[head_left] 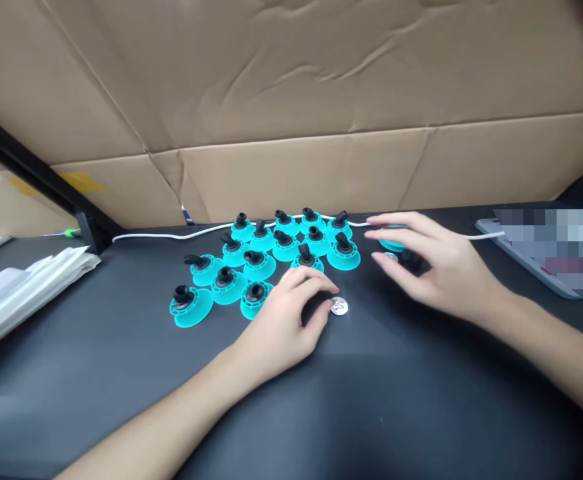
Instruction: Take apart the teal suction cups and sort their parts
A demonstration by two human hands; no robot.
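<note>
small silver disc (339, 306) flat on the desk (371, 400), right at the l. thumb tip, on the r. side of the l. hand (276, 320); round, so no long axis; l. hand much nearer than r. hand (451, 270); l. thumb + index narrow, can't tell if they grip the rim; r. fingers wide, over a teal cup (394, 245) and a black pc. (410, 260); teal cups w/ black stems (259, 265) grouped beyond + left of disc; white cable (171, 236) behind, then cardboard (271, 173); disc marks too small to read; tray (521, 260) far r., its contents pixelated, no legible brand or label.
</note>
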